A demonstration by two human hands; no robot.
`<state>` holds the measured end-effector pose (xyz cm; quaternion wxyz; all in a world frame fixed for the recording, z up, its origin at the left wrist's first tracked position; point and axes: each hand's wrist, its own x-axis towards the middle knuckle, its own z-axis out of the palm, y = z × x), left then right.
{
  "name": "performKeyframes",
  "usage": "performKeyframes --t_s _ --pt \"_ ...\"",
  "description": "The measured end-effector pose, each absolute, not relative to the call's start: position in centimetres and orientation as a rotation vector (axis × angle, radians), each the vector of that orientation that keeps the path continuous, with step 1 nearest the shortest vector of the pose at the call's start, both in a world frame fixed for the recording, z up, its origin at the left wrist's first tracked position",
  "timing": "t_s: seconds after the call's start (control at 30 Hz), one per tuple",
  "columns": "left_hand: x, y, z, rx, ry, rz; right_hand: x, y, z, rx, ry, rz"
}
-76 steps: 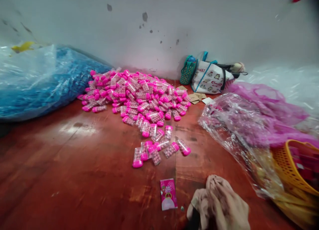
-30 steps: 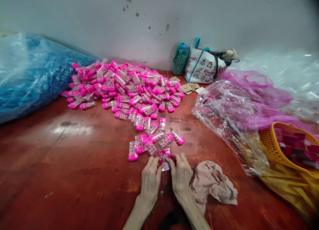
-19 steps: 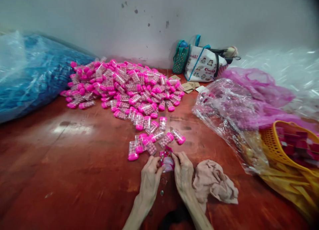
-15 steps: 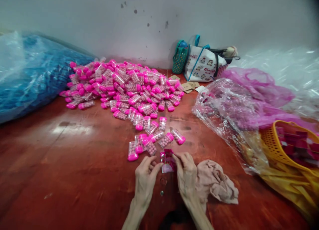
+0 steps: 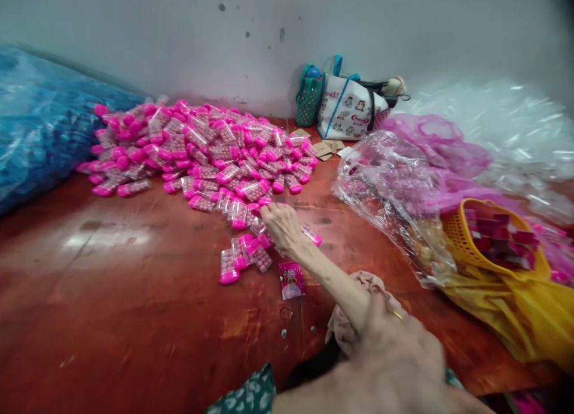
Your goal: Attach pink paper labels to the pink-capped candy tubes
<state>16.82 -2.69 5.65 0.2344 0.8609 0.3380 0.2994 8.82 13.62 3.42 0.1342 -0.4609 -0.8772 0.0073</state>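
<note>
My right hand [image 5: 282, 225] reaches out over the small clear bottles with pink caps, its fingers curled down among them. The back of the hand hides what is between the fingertips. My left hand [image 5: 394, 354] is large and smeared by motion close to the camera, crossing above my right forearm; a gold ring shows on it. On the floor lies a flat pink printed packet [image 5: 291, 280], apart from both hands. Left of it is a small group of bottles [image 5: 242, 252] filled with pale pink balls. A beige cloth [image 5: 341, 324] is partly covered by my arms.
A big heap of similar bottles [image 5: 201, 145] lies against the wall. A blue plastic sack [image 5: 49, 127] bulges at left. At right are a yellow basket [image 5: 461, 231] of dark pink packets, clear and pink plastic film [image 5: 385, 169], and a white printed bag [image 5: 343, 112].
Both hands have left the packet, which now lies flat. My right hand has moved forward to the bottles; my left hand has swung right and nearer the camera. The view has shifted slightly.
</note>
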Motion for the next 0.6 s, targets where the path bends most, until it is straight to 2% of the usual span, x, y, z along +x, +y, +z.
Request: performKeyframes --t_s 0.1,0.23,0.33,0.43,0.53,0.6 --pt "18.1 -3.5 6.5 2.313 0.9 0.948 7.8 15.7 4.7 -1.271 -2.608 -0.081" --pt "14.0 -2.7 6.0 2.265 1.102 1.243 7.5 15.9 4.7 -1.137 -2.691 -0.149" --pt "11.0 -1.2 6.0 2.269 1.424 1.116 7.4 15.6 3.8 -1.063 -2.737 -0.17" --pt "12.2 -1.5 6.7 2.221 1.393 1.021 6.8 15.6 3.6 -0.972 -2.773 -0.194" --pt "15.6 -3.7 7.2 2.13 1.245 1.424 6.0 16.0 4.5 -0.875 -2.773 -0.24" --pt "16.8 -5.1 7.4 2.099 1.19 1.524 5.7 16.2 5.4 -0.814 -2.76 -0.271"
